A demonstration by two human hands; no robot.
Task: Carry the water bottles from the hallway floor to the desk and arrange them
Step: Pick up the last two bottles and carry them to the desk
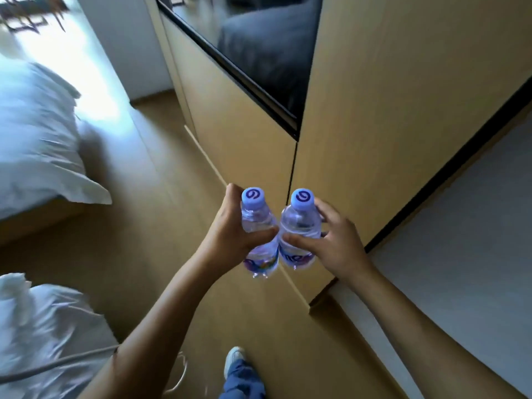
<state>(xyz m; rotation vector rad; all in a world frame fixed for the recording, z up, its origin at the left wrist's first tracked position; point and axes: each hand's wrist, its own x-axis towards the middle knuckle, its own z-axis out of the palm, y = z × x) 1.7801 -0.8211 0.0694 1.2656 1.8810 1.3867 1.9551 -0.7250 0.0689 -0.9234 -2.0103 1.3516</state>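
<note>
I carry two small clear water bottles with pale blue caps, upright and side by side above the wooden floor. My left hand point(230, 228) grips the left bottle point(256, 217) around its middle. The right bottle point(300, 223) is held the same way by my right hand point(331, 240). The two bottles touch at their lower halves, where purple labels show. No desk top is in view.
A tall wooden cabinet point(388, 125) stands straight ahead, a dark screen point(259, 53) set in the panel left of it. A bed with white linen point(37, 133) lies at left. A white wall point(466, 226) closes the right side. My shoe point(234, 359) is on the floor below.
</note>
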